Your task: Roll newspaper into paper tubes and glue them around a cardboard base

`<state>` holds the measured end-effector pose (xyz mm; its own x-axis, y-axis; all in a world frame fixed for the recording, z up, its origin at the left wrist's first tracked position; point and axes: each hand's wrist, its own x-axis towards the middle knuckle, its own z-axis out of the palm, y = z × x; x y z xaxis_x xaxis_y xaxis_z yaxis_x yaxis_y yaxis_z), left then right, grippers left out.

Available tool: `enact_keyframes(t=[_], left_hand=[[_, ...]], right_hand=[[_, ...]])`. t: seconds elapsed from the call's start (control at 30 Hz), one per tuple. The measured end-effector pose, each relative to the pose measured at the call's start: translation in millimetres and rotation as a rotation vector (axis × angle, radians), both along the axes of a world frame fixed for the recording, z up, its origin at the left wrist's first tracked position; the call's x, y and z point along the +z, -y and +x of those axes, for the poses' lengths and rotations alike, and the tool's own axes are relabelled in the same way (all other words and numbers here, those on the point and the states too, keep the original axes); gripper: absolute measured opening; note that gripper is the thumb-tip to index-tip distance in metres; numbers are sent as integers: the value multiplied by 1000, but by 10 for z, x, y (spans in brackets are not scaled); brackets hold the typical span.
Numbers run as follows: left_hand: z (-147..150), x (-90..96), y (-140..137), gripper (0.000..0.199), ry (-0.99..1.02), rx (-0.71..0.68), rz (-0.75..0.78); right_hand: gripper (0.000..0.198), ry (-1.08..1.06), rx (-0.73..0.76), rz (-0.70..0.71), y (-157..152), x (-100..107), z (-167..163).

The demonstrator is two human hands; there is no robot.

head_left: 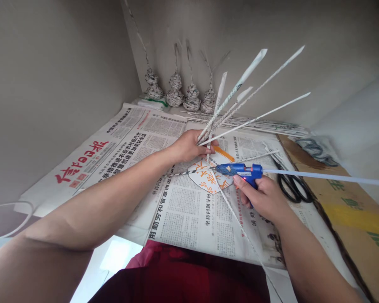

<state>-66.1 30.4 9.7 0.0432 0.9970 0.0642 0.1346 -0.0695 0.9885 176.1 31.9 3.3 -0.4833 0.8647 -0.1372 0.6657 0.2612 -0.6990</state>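
Note:
My right hand (pixel 262 195) is wrapped round the handle of a blue hot glue gun (pixel 236 169). A long white glue stick (pixel 312 173) runs out of its back to the right. The gun's nozzle points left, at a rounded white piece with orange characters (pixel 205 179) lying on newspaper. My left hand (pixel 192 146) is closed on several rolled paper sticks (pixel 240 82), which fan out up and to the right. Another thin paper stick (pixel 240 219) stretches from near the nozzle towards my lap. Whether the nozzle touches the white piece, I cannot tell.
Several gourd-shaped woven paper pieces (pixel 175 90) stand along the back wall. A bundle of paper sticks (pixel 255 123) lies before it. Black-handled scissors (pixel 292 185) rest to the right, beside a cardboard sheet (pixel 344 202). Newspapers (pixel 113 143) cover the surface; a white cable (pixel 28 214) curves at left.

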Motion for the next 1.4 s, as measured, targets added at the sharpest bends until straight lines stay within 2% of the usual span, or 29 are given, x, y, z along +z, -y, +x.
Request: enact_keyframes(t=[0.3, 0.47, 0.73, 0.87, 1.1, 1.4], left_hand=[[-27, -25, -7, 23, -68, -5, 7], [-55, -21, 12, 22, -205, -59, 3], [-54, -25, 33, 7, -363, -90, -24], [-58, -38, 29, 7, -367, -102, -25], [-53, -21, 37, 6, -374, -112, -25], [-62, -68, 19, 4, -317, -144, -18]], right_hand=[[44, -20, 29, -10, 1, -16, -18], [45, -28, 48, 14, 17, 15, -45], [43, -60, 42, 5, 10, -30, 8], [42, -111, 29, -16, 7, -55, 37], [43, -24, 49, 48, 26, -30, -13], [46, -84, -38, -92, -1, -12, -28]])
